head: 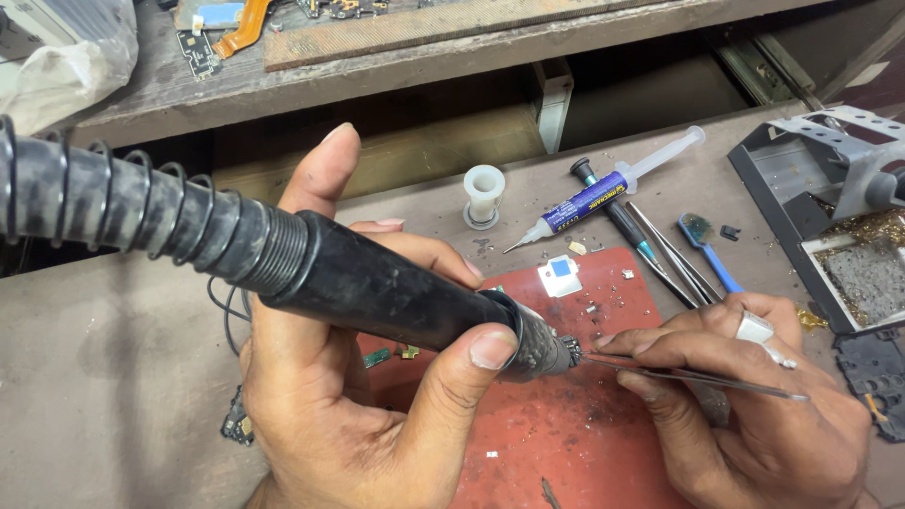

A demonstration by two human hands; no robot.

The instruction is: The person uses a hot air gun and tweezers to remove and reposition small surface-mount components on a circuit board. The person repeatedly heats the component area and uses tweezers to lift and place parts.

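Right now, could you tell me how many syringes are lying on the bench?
1. The syringe lies beyond the red mat, tip pointing towards the white spool, beside the spare tweezers. Another could be hidden under the hands.

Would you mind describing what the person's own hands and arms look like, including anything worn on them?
Both hands are bare, without gloves. The left hand wears nothing that shows: no ring, no watch. The right hand has a white ring-like band on one finger. Fingernails are short. No sleeves or cuffs appear; the wrists are cut off at the bottom edge, so the arms cannot be described.
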